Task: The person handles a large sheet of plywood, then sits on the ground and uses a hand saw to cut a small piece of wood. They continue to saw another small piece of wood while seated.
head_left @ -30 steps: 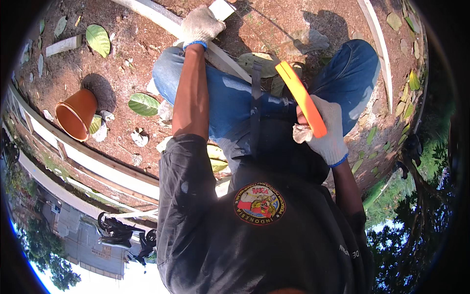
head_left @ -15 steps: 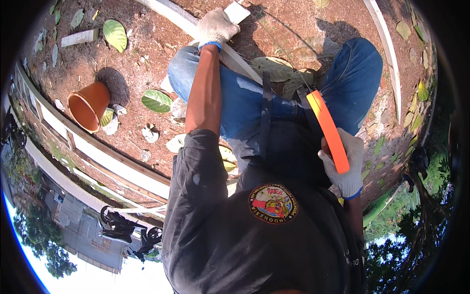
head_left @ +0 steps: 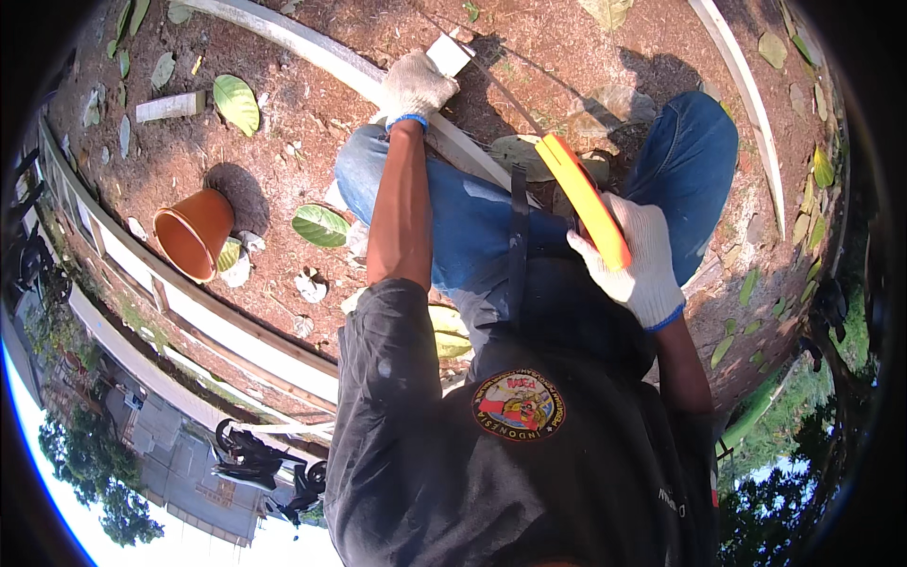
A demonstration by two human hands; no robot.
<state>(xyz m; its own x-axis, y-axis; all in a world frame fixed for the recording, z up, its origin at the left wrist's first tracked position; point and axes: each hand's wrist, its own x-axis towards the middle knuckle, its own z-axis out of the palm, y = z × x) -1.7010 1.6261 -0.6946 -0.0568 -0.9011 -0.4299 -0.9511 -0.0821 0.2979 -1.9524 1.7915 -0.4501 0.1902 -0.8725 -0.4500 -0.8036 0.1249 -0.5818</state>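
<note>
My left hand (head_left: 419,87), in a knitted white glove with a blue cuff, is closed on a pale wooden strip (head_left: 312,45) that slants over my bent left leg. A short pale wood end (head_left: 449,56) sticks out just past its fingers. My right hand (head_left: 642,257), gloved alike, grips the orange and yellow handle of a hand saw (head_left: 584,200). The saw's thin blade runs forward and left from the handle, passing close to the wood end; whether it touches the wood I cannot tell.
An orange bucket (head_left: 195,234) lies tipped on the soil at left, near a short wood block (head_left: 170,106). Another long strip (head_left: 744,94) lies at right. Large leaves (head_left: 236,104) are scattered about. A low white-panelled barrier (head_left: 227,345) curves along the left.
My right hand has moved forward and left with the saw, so the handle lies farther from my body. My left hand keeps its hold on the wooden strip. The view has shifted slightly.
</note>
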